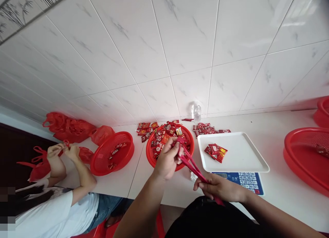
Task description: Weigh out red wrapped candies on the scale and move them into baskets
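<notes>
My left hand is closed on one end of a long dark-red ribbon-like strip, above the front of a red basket heaped with small red packets. Lower and to the right, my right hand is wrapped round the same strip, whose tail hangs below the fingers. Between the hands it runs doubled and slanting. Beside my right hand lies a white tray on a blue-keyed scale. A few red packets, one partly yellow, rest on the tray.
Loose packets and a clear bottle stand near the tiled wall. Another red basket is to the left, beside red bags and a co-worker's hands. A large red basket is at right.
</notes>
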`<state>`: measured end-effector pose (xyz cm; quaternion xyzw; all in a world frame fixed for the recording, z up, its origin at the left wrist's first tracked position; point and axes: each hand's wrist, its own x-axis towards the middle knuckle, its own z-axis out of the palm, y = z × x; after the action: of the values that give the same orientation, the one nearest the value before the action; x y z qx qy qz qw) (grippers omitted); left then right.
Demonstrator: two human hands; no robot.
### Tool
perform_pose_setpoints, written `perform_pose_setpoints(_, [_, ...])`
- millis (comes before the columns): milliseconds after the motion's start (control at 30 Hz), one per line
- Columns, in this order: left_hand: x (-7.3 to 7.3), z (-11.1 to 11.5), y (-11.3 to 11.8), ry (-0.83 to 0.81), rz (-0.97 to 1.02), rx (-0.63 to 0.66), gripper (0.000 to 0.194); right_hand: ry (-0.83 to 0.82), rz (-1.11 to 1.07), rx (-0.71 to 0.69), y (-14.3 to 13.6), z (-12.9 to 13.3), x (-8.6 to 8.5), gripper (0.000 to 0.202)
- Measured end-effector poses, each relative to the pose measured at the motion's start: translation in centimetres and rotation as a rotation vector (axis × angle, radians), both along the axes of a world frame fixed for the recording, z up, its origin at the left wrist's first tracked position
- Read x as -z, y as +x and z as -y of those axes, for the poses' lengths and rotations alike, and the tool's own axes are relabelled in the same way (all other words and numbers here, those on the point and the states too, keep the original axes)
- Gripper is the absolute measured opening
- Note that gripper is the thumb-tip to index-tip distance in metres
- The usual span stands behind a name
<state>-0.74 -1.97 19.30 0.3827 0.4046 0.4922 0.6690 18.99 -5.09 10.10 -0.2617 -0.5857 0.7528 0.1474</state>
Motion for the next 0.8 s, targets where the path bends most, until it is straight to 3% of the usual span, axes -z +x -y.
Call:
perform_pose_setpoints(133, [1.6,-0.1,-3.7,-0.003,0.179,-0.224,0.014,-0.075,0.027,0.112,1.5,0.2,1.2,0.044])
perform_pose_setpoints(233, [2.8,0.7,-5.1,-0.020,0.265,-0.260,0.014,-0.234,-0.115,0.237,2.7,0.0,2.0,0.038])
perform_pose_setpoints(367, [4.2,2.1,-4.4,-0.071,0.162,-0.086,0.013,-0.352,-0.221,0.409,3.1,-0.9,2.0,0.033])
perform_pose_setpoints(500, [5.3,3.1,-2.7,-0.095,-0.371,0.270,0.020,-0.219,-0.086,0.526,2.2,-1.7,1.4,0.040])
perform_pose_setpoints(600, [5.6,3.7,-1.5,0.027,-0.656,0.456,0.017,-0.082,0.008,0.413,0.5,-1.6,1.4,0.052])
perform_pose_setpoints(667, [5.3,4.0,-1.1,0.108,-0.663,0.527,0.015,-0.060,0.005,0.291,-0.9,-1.1,1.7,0.057])
perform_pose_setpoints(733, [4.8,3.9,-1.0,0.104,-0.582,0.541,0.016,-0.108,-0.028,0.237,-2.3,-0.4,1.8,0.059])
perform_pose_setpoints(800, [4.3,3.7,-1.2,0.055,-0.531,0.446,0.019,-0.190,-0.103,0.239,-3.7,0.3,1.7,0.059])
